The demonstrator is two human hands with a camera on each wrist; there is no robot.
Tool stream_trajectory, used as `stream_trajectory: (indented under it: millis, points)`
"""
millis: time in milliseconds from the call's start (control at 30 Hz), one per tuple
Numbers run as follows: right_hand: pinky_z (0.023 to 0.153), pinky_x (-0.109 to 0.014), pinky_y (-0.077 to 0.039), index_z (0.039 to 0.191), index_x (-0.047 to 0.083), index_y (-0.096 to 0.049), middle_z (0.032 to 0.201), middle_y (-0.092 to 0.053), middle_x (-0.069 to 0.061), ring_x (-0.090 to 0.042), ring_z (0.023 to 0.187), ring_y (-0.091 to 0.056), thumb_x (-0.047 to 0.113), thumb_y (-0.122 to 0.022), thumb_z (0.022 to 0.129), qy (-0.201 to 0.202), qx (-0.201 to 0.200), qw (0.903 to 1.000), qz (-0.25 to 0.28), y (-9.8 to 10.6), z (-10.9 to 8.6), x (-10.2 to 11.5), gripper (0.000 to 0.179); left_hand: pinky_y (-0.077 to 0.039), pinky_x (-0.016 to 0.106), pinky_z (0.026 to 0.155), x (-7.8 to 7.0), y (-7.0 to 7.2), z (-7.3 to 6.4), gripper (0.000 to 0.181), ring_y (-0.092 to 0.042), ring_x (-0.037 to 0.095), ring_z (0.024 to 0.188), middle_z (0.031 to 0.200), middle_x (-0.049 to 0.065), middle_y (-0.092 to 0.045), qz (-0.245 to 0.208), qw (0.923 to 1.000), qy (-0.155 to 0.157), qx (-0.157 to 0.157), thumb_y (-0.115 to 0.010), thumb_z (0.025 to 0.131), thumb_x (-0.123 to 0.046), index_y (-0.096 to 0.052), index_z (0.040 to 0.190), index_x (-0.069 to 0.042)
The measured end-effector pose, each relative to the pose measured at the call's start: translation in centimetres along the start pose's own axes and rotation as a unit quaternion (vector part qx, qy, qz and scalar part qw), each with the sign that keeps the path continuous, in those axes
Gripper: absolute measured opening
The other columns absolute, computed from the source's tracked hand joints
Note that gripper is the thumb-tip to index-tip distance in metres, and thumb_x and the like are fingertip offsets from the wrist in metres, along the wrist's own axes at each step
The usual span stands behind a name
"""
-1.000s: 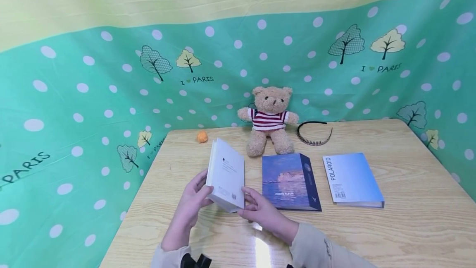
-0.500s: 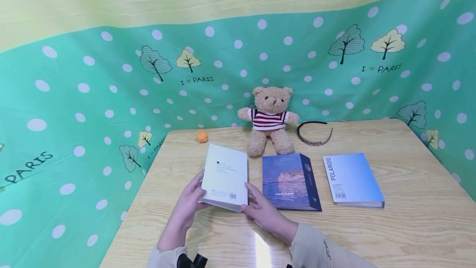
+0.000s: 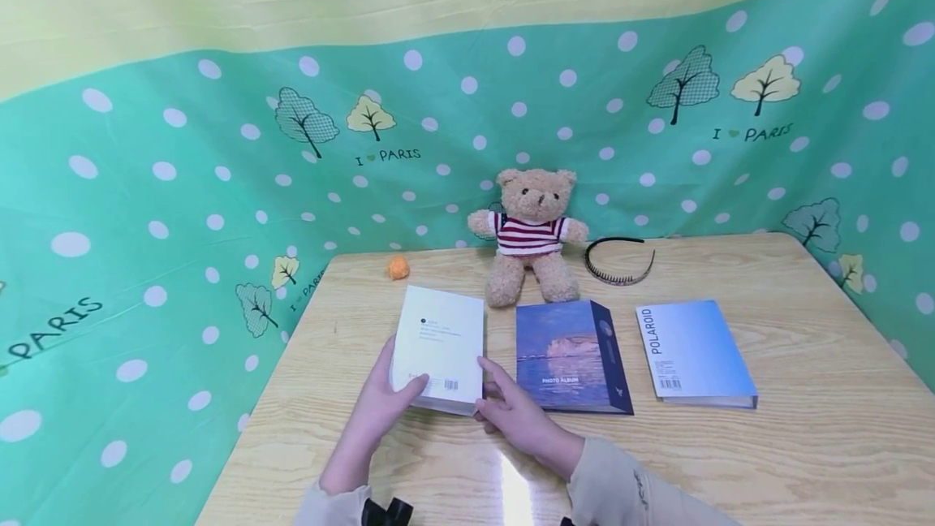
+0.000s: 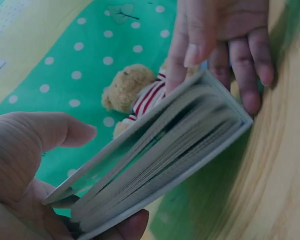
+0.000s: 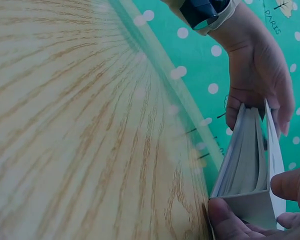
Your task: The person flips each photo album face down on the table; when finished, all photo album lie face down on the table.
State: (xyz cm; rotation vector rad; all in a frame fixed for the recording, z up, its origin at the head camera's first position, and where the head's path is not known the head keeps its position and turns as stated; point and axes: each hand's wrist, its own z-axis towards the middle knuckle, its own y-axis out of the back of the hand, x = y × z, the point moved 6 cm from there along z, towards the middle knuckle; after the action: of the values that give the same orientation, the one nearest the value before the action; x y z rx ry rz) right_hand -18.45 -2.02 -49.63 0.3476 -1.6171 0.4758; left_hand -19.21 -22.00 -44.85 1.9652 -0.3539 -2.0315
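A white photo album with small print and a barcode is held tilted over the table. My left hand grips its left side; in the head view the thumb lies over the cover. The left wrist view shows that thumb raised above the cover and the fingers beneath. There the page edges fan slightly between the covers. My right hand holds the lower right corner at the spine, thumb and fingers on opposite sides.
A blue photo album lies right of the held one, and a light-blue Polaroid album farther right. Behind sit a teddy bear, a black headband and a small orange ball. A green dotted curtain borders the table.
The white album has turned from a sideways slant to show its cover more fully. My left thumb has moved from the edge over the cover. The right hand keeps its hold.
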Motion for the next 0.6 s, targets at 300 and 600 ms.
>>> stream_trajectory:
  millis: [300,600]
  points:
    - [0.077,-0.042,-0.055,0.155,0.013,-0.023,0.124,-0.053,-0.024,-0.032,0.095,-0.061,0.002,-0.051,0.099,-0.004,-0.013,0.9997,-0.021,0.2,0.3,-0.3,0.064,-0.042,0.046,0.100,-0.6,-0.1,-0.3,0.093,-0.058,0.028,0.112,0.135,0.016,-0.054,0.034,0.9990,-0.031,0.000,-0.081,0.073,-0.002,-0.030,0.150,-0.004]
    - [0.080,-0.042,-0.056,0.153,0.016,-0.029,0.121,-0.054,-0.024,-0.032,0.093,-0.064,0.004,-0.056,0.097,-0.005,-0.035,0.9984,-0.044,0.3,0.4,-0.3,0.064,-0.039,0.049,0.102,-0.1,-0.2,-0.1,0.095,-0.056,0.029,0.113,0.134,0.017,-0.053,0.041,0.9987,-0.028,0.004,-0.084,0.070,-0.004,-0.031,0.149,-0.001]
